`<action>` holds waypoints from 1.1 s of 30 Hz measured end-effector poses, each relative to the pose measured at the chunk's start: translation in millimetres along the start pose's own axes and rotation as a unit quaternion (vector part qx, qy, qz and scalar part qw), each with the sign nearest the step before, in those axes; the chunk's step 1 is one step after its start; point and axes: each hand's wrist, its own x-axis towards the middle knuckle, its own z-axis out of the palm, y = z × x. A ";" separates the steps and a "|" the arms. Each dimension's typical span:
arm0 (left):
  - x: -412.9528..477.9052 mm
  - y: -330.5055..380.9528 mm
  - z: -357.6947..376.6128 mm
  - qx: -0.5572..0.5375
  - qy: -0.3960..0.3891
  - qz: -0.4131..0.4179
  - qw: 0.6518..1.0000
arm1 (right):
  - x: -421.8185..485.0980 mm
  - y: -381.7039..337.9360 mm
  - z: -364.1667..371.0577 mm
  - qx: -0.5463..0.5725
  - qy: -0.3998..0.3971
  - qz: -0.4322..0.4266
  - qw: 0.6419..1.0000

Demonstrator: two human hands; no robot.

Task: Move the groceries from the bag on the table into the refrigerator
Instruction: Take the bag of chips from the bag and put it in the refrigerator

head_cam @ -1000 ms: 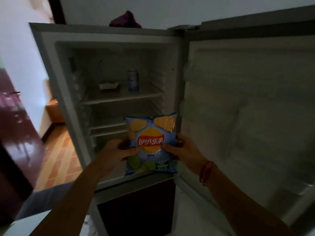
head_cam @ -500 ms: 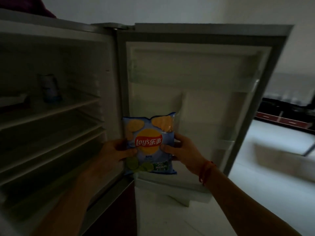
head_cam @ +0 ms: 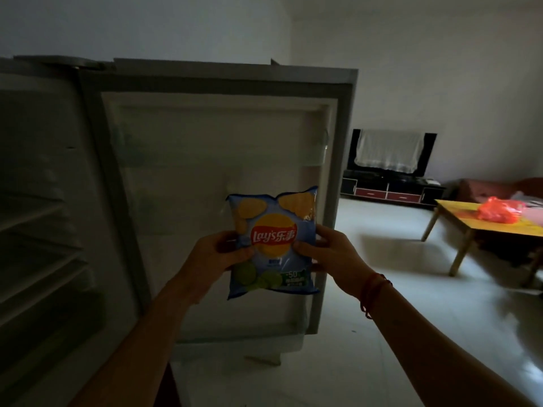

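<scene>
Single head-worn wide-angle view, facing forward and slightly down, close to the fridge door [head_cam: 205, 160]; the worktop [head_cam: 462, 215], seemingly distant, lies right.

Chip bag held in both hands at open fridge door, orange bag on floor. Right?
No. Head view: the orange bag lies on the table, not the floor. Left hand and right hand do hold the chip bag at the open fridge door.
</scene>
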 end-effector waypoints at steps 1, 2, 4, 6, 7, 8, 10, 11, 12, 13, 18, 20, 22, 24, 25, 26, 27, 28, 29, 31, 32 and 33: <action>2.2 1.3 2.9 0.003 0.000 0.002 1.000 | 0.9 0.6 -3.8 0.002 0.002 -0.002 1.000; 4.0 2.2 5.6 0.005 0.000 0.005 1.000 | 2.0 1.2 -7.2 0.003 0.003 -0.004 1.000; 8.6 3.4 10.4 0.006 0.002 0.010 1.000 | 5.0 1.9 -12.5 0.004 0.001 -0.008 1.000; 12.2 5.6 14.6 0.010 0.007 0.013 1.000 | 9.2 2.2 -16.5 0.002 0.004 -0.013 1.000; 14.2 6.8 16.6 0.010 0.010 0.013 1.000 | 11.7 1.9 -18.0 0.001 0.009 -0.015 1.000; 16.6 8.3 18.5 0.012 0.017 0.011 1.000 | 14.2 0.8 -19.0 0.002 0.015 -0.017 1.000; 21.6 12.8 20.9 0.018 0.035 0.010 0.999 | 20.3 -1.7 -20.1 0.004 0.028 -0.022 0.999; 25.0 15.5 21.8 0.022 0.043 0.017 0.999 | 23.6 -3.7 -20.7 0.003 0.032 -0.024 0.999; 28.0 18.9 22.5 0.028 0.050 0.025 0.998 | 27.3 -6.0 -20.7 0.003 0.037 -0.025 0.999; 30.7 22.4 23.1 0.036 0.057 0.034 0.997 | 31.1 -8.5 -21.0 0.002 0.039 -0.026 0.999; 42.5 35.7 28.1 0.081 0.074 0.054 0.993 | 49.2 -17.9 -22.0 -0.006 0.042 -0.036 0.998; 48.8 38.6 29.4 0.093 0.085 0.056 0.990 | 56.8 -20.3 -22.0 -0.005 0.042 -0.036 0.998; 56.1 41.8 30.9 0.097 0.092 0.059 0.989 | 65.2 -22.6 -21.6 -0.011 0.041 -0.038 0.998; 63.6 44.0 31.8 0.112 0.093 0.058 0.988 | 72.9 -24.7 -20.7 -0.017 0.044 -0.042 0.998; 67.8 44.2 31.8 0.124 0.096 0.059 0.986 | 76.1 -26.4 -20.3 -0.016 0.045 -0.044 0.998; 72.3 43.7 31.3 0.133 0.099 0.059 0.984 | 78.7 -28.3 -19.7 -0.018 0.043 -0.047 0.998; 76.5 43.0 30.7 0.139 0.105 0.058 0.983 | 81.0 -29.7 -19.5 -0.027 0.042 -0.051 0.997; 80.3 42.2 30.6 0.144 0.110 0.056 0.982 | 83.2 -31.0 -19.4 -0.041 0.040 -0.058 0.997; 83.8 41.0 30.5 0.148 0.112 0.053 0.981 | 86.1 -31.0 -19.6 -0.052 0.039 -0.064 0.996; 90.0 37.4 31.5 0.151 0.118 0.057 0.980 | 91.2 -29.5 -19.5 -0.055 0.037 -0.071 0.995; 92.7 36.2 32.0 0.152 0.124 0.059 0.979 | 93.2 -28.4 -19.4 -0.049 0.036 -0.074 0.995; 95.6 34.2 32.4 0.150 0.130 0.061 0.978 | 95.4 -26.6 -19.3 -0.044 0.035 -0.077 0.995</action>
